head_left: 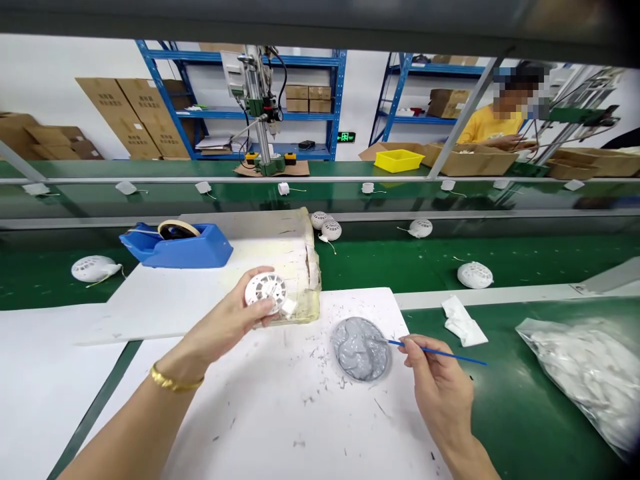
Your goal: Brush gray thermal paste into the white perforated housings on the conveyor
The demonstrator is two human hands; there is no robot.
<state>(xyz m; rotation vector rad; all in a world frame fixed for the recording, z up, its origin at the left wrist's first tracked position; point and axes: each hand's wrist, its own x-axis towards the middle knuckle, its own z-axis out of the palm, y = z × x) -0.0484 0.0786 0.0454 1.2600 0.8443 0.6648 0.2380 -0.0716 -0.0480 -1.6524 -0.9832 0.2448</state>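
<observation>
My left hand (pixel 240 307) is closed around a round white slotted housing (pixel 267 291), its vented face turned up toward me. Between the fingers and thumb of my right hand (pixel 440 383) is a thin blue brush (pixel 457 358). The brush's tip touches grey paste (pixel 357 350) in a shallow round dish; the paste has a lumpy, smeared surface. Beneath the dish lies a white sheet (pixel 280 413) marked with grey specks and smudges. The housing is held to the left of the dish, above the sheet's far edge.
A blue tape dispenser (pixel 193 247) sits on a white board at the left. More white housings with short wires (pixel 475 275) rest along the green bench. At right are a crumpled tissue (pixel 463 321) and a plastic bag of white parts (pixel 590 373). Across the conveyor, a person in yellow (pixel 493 127) works.
</observation>
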